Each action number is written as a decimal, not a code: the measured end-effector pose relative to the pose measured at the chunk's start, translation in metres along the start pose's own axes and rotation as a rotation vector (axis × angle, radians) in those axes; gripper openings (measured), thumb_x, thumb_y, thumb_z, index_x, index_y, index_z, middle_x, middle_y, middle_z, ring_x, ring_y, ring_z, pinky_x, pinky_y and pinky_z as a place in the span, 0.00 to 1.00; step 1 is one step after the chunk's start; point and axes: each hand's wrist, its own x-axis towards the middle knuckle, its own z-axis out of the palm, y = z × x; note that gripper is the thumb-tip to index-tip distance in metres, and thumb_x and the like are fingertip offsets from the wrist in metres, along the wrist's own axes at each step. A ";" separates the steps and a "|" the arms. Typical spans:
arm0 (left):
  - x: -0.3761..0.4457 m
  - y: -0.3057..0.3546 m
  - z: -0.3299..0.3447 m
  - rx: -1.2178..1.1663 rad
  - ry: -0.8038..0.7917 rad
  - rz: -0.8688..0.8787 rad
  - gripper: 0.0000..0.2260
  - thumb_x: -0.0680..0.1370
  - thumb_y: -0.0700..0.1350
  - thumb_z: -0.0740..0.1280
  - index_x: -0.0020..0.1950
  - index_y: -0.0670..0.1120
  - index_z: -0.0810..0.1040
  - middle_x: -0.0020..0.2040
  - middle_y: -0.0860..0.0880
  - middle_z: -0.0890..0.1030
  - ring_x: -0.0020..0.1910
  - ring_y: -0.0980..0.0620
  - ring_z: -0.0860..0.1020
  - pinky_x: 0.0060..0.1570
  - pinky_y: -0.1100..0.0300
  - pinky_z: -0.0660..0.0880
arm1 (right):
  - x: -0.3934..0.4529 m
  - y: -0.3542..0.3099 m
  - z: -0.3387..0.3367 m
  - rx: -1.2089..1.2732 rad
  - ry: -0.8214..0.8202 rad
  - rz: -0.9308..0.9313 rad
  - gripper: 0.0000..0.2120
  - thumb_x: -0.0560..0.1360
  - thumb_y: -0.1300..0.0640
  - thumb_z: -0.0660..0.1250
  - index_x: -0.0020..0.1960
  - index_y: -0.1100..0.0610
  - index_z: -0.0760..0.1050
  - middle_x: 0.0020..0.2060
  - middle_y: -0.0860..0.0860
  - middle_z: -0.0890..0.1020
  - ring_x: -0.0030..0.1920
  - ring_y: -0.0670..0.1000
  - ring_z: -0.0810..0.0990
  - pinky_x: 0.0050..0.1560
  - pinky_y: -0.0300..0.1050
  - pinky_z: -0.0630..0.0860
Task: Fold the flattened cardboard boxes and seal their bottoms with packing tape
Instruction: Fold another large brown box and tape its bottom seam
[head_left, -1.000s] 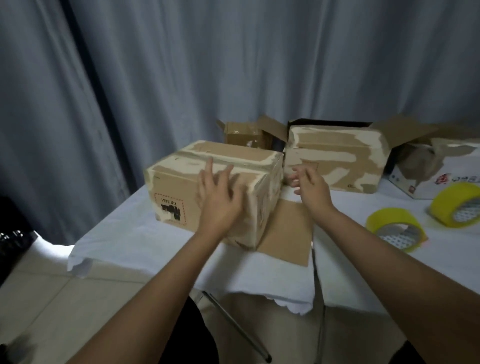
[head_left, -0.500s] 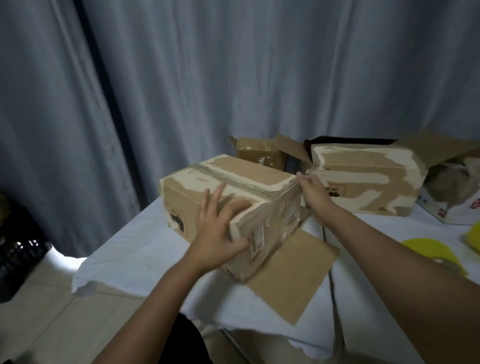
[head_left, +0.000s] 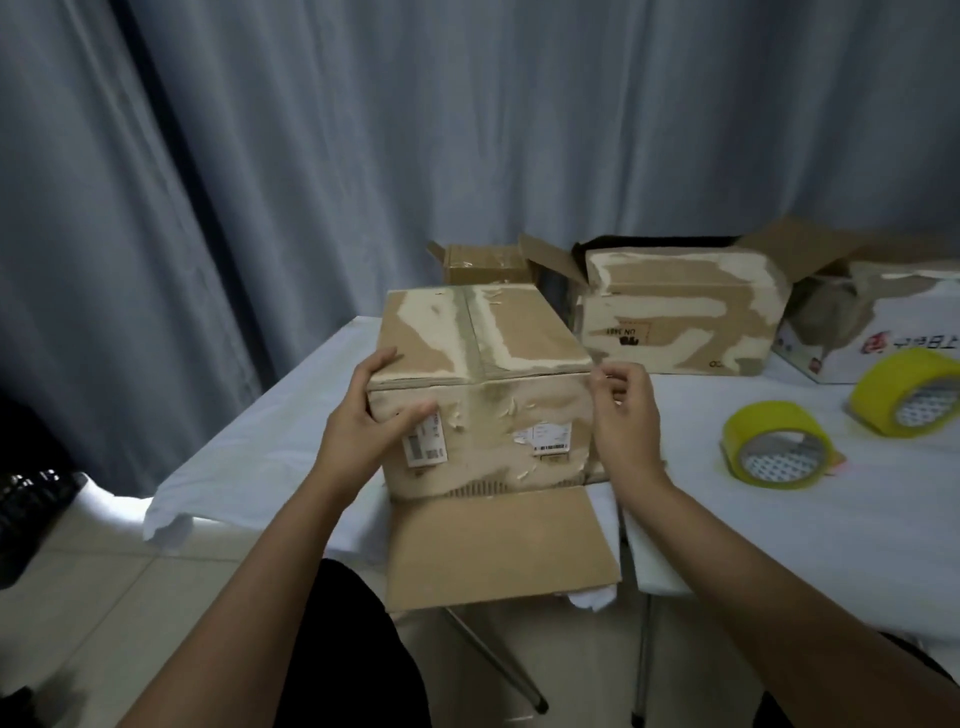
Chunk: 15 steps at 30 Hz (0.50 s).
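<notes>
A worn cardboard box (head_left: 498, 364) stands on the white table (head_left: 779, 519), its sealed bottom up with a tape strip along the top seam. One loose flap (head_left: 498, 551) lies toward me over the table edge. My left hand (head_left: 363, 431) grips the box's near left corner, thumb on the front face, fingers over the top edge. On the near right corner my right hand (head_left: 623, 421) rests with curled fingers. Two yellow tape rolls (head_left: 774, 452) (head_left: 909, 400) lie to the right.
Behind stand another worn box (head_left: 685, 317) with open flaps, a small brown box (head_left: 488, 265) and a white printed box (head_left: 883, 332). A grey curtain hangs behind the table. Tiled floor and a dark crate (head_left: 31, 499) are at the left.
The box has been turned so that its labelled short face points at me. Both hands moved to its near corners, and the flap now points toward me.
</notes>
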 end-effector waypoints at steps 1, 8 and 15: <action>0.004 0.002 0.005 -0.007 -0.015 0.011 0.30 0.69 0.55 0.77 0.66 0.67 0.69 0.61 0.64 0.77 0.57 0.62 0.78 0.59 0.54 0.77 | 0.002 0.002 -0.006 -0.009 0.009 -0.001 0.09 0.80 0.52 0.61 0.56 0.56 0.72 0.51 0.50 0.77 0.47 0.41 0.75 0.44 0.30 0.71; 0.028 -0.010 0.024 0.030 -0.041 -0.039 0.35 0.70 0.56 0.75 0.73 0.63 0.61 0.67 0.59 0.74 0.63 0.55 0.76 0.63 0.53 0.74 | 0.030 0.003 -0.019 -0.190 -0.163 0.006 0.13 0.80 0.52 0.61 0.62 0.55 0.73 0.57 0.50 0.74 0.51 0.46 0.75 0.50 0.35 0.69; -0.003 0.015 0.083 0.505 0.068 0.697 0.24 0.74 0.36 0.66 0.69 0.47 0.70 0.74 0.45 0.64 0.72 0.46 0.64 0.69 0.51 0.64 | 0.075 0.025 -0.090 -0.680 -0.373 -0.115 0.10 0.79 0.58 0.62 0.58 0.57 0.77 0.53 0.53 0.81 0.54 0.53 0.78 0.52 0.44 0.72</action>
